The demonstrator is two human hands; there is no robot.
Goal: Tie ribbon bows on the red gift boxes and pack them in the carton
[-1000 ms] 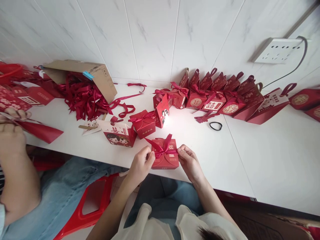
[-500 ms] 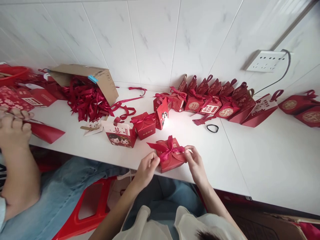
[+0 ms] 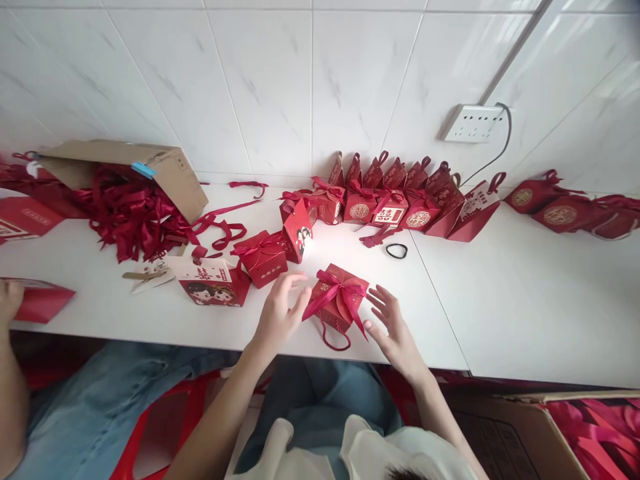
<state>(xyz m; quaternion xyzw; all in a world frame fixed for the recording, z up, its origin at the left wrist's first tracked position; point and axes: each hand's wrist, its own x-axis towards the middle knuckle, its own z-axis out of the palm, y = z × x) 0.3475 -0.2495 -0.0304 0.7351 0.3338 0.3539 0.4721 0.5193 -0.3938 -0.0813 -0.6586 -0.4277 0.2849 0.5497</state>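
Note:
A small red gift box [image 3: 336, 298] with a dark red ribbon bow stands near the front edge of the white table [image 3: 525, 313]. My left hand [image 3: 280, 313] rests against the box's left side, fingers stretched out. On the box's right, my right hand [image 3: 393, 327] hovers with its fingers spread and holds nothing. A thin cord loop hangs from the box toward me.
Several finished red boxes [image 3: 400, 200] line the tiled wall. A tipped cardboard box spills red ribbons [image 3: 130, 207] at the left. More boxes [image 3: 260, 257] and a black hair tie [image 3: 397, 251] lie mid-table. Another person's hand [image 3: 9, 300] holds red card at far left. A carton [image 3: 515, 433] sits low right.
Both my hands let go of the bow's ribbon ends and opened. The box turned and shifted slightly away from the table edge. The view swung to the right.

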